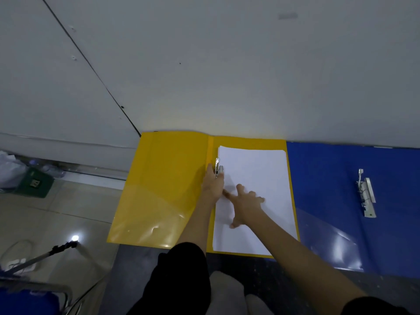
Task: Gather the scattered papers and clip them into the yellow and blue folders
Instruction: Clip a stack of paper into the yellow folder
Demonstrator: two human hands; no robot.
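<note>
The yellow folder [168, 185] lies open on a dark table against the wall. A stack of white papers [259, 178] rests on its right half. My left hand [213, 183] grips the folder's metal clip [218, 167] at the papers' left edge, near the spine. My right hand [246, 203] lies flat on the papers, fingers spread, holding them down. The blue folder [327, 189] lies open to the right, its edge touching the yellow one. Its own metal clip [366, 194] stands raised with no paper under it.
A grey wall [227, 64] rises directly behind the folders. Left of the table the tiled floor [68, 212] holds a green box [34, 185], a stand with a bright light [74, 238] and cables. A blue chair [27, 298] sits at bottom left.
</note>
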